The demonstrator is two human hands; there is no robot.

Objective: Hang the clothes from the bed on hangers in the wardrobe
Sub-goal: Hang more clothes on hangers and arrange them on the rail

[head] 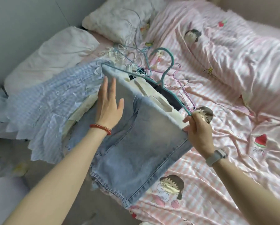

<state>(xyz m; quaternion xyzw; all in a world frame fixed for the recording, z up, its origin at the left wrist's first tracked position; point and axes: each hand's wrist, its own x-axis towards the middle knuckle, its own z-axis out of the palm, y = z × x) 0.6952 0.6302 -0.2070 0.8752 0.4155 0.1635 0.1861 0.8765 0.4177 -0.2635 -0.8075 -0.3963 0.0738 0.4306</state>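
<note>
Pale denim jeans (pixel 136 143) hang folded over the bar of a teal hanger (pixel 164 75) at the centre of the frame, above the bed (pixel 233 111). Her right hand (pixel 199 132) pinches the hanger's lower corner; her left hand (pixel 109 104) lies flat, fingers straight, against the cloth. Denim looks heavy, limp and apt to slide, so I'd carry it by the hook, upper centre.

I see faded light-blue jeans (pixel 136 135) on a teal hanger (pixel 165 73), a blue-and-white checked garment (pixel 54 98) near the bed's left edge, and a pink-and-white striped sheet (pixel 217 159) printed with cartoon girls and watermelon slices.
</note>
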